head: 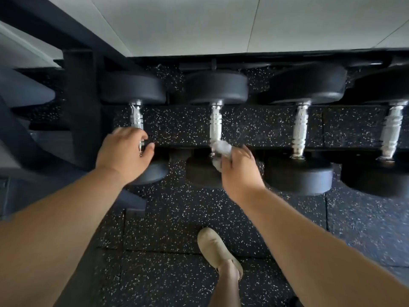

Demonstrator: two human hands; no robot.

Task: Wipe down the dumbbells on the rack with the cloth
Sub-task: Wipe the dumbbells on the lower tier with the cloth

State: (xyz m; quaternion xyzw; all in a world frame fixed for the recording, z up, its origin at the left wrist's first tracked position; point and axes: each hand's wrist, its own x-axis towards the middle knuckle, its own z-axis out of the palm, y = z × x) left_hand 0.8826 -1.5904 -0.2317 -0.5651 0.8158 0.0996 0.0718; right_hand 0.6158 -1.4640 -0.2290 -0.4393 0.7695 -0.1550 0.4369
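Observation:
Several black dumbbells with chrome handles lie side by side on a dark rack [81, 111]. My left hand [124, 151] curls round the near end of the leftmost dumbbell's handle [136, 116]. My right hand [240, 169] holds a crumpled white cloth [221, 149] and presses it against the near end of the second dumbbell's handle [215, 122]. Two more dumbbells [299, 129] [390, 131] lie untouched to the right.
Speckled black rubber flooring [177, 218] lies under and in front of the rack. My foot in a beige shoe [215, 249] stands on it near the rack. A pale wall [199, 23] rises behind the dumbbells. The rack's upright frame is at the left.

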